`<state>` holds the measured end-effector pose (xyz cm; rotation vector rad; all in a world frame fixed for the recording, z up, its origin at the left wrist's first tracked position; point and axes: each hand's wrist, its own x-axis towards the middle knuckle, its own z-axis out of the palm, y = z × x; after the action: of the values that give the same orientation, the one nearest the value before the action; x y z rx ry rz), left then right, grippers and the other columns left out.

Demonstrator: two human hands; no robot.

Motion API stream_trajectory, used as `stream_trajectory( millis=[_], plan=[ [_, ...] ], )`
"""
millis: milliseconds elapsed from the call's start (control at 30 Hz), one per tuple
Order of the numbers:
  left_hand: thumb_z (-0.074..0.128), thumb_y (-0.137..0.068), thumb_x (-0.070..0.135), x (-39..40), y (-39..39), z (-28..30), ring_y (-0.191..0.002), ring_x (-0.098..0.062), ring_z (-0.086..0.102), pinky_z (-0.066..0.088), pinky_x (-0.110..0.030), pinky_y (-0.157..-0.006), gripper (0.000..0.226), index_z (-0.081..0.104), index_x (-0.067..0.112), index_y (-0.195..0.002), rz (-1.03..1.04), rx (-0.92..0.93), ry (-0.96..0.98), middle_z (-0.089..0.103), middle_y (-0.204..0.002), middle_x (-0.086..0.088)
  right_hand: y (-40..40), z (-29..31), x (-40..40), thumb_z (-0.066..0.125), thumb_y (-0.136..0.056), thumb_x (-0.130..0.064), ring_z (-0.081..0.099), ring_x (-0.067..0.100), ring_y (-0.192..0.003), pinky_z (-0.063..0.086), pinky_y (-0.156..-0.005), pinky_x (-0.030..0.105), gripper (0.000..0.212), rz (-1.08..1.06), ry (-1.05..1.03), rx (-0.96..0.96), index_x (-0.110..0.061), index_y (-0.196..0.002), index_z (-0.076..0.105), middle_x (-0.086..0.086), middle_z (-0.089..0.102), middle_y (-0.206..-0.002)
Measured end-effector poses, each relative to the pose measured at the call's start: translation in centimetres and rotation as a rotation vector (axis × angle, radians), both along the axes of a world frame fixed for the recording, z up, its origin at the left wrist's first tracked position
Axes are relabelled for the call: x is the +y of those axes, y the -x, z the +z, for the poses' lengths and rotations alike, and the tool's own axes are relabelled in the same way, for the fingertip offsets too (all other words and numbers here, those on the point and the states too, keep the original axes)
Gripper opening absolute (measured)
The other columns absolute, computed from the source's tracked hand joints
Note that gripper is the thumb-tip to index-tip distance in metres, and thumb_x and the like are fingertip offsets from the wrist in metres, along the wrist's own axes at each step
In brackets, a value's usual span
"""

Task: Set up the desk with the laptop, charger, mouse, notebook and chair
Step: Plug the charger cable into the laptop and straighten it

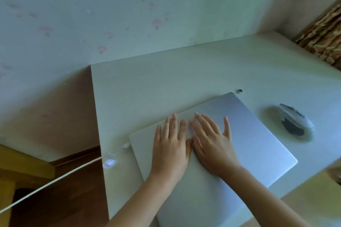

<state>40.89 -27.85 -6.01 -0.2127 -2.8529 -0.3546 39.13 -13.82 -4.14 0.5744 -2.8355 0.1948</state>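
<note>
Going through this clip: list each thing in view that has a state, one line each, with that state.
Silver laptop: lid closed, flat on the desk.
White charger cable: plugged into the laptop's left edge, trailing off the desk.
Grey and black mouse: on the desk right of the laptop, untouched.
Left hand: open, palm flat on the lid.
Right hand: open, palm flat on the lid.
Small dark dongle-like object: loose on the pale desk.

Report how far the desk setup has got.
Done: the closed laptop lies on the desk, the charger cable reaches its left edge, and the mouse sits to its right. In hand: left hand and right hand rest flat on the lid. Left: no notebook or chair in view.
</note>
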Motion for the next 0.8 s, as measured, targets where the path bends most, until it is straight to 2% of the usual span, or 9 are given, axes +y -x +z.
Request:
stream_trajectory(
  millis=[233,333,433,600,700,800],
  plan=[
    [0.034,-0.092,0.041,9.1,5.4,0.1,-0.128,-0.032,0.050,0.044,-0.047,-0.099,0.052,0.061,0.013,-0.127,-0.073,0.008,-0.024,0.053,-0.138,-0.018,4.3,0.4,9.6,0.038,-0.088,-0.035,0.052,0.025,-0.124,0.027,-0.102,0.067,0.045,-0.104,-0.067,-0.002,-0.016,-0.124,0.057,0.008,0.053,-0.137],
    [0.033,-0.092,0.041,12.7,7.9,0.0,-0.130,-0.029,0.048,0.041,-0.053,-0.100,0.051,0.059,0.016,-0.128,-0.095,0.011,-0.037,0.051,-0.141,-0.015,6.5,0.5,12.9,0.036,-0.088,-0.035,0.049,0.026,-0.126,0.026,-0.103,0.067,0.046,-0.132,-0.058,-0.034,-0.020,-0.127,0.054,0.008,0.050,-0.140],
    [0.032,-0.092,0.042,15.7,10.0,-0.2,-0.133,-0.027,0.045,0.035,-0.060,-0.102,0.051,0.056,0.021,-0.132,-0.085,-0.007,-0.036,0.049,-0.143,-0.011,8.6,0.2,15.9,0.033,-0.088,-0.036,0.044,0.027,-0.130,0.027,-0.106,0.060,0.048,-0.141,0.000,-0.092,-0.024,-0.132,0.047,0.008,0.044,-0.144],
    [0.028,-0.092,0.048,17.1,12.2,0.0,-0.137,-0.025,0.038,0.027,-0.061,-0.106,0.054,0.053,0.027,-0.134,-0.039,-0.072,-0.047,0.041,-0.150,-0.005,12.5,0.1,17.4,0.036,-0.097,-0.029,0.040,0.031,-0.131,0.037,-0.102,0.042,0.042,-0.110,0.104,-0.195,-0.021,-0.138,0.041,0.009,0.032,-0.151],
    [0.030,-0.092,0.049,17.0,12.4,0.0,-0.137,-0.025,0.039,0.029,-0.059,-0.106,0.050,0.055,0.028,-0.130,-0.031,-0.067,-0.058,0.041,-0.150,-0.003,14.5,-0.3,17.3,0.039,-0.097,-0.028,0.034,0.031,-0.134,0.037,-0.100,0.042,0.039,-0.091,0.092,-0.239,-0.018,-0.134,0.045,0.011,0.031,-0.151],
    [0.032,-0.091,0.048,17.0,12.5,0.3,-0.135,-0.026,0.040,0.029,-0.059,-0.106,0.049,0.056,0.029,-0.129,-0.029,-0.063,-0.074,0.044,-0.148,-0.004,15.6,-0.3,16.8,0.046,-0.094,-0.020,0.039,0.036,-0.129,0.043,-0.092,0.045,0.032,-0.075,0.130,-0.219,-0.010,-0.122,0.057,0.018,0.043,-0.142]
  ],
)
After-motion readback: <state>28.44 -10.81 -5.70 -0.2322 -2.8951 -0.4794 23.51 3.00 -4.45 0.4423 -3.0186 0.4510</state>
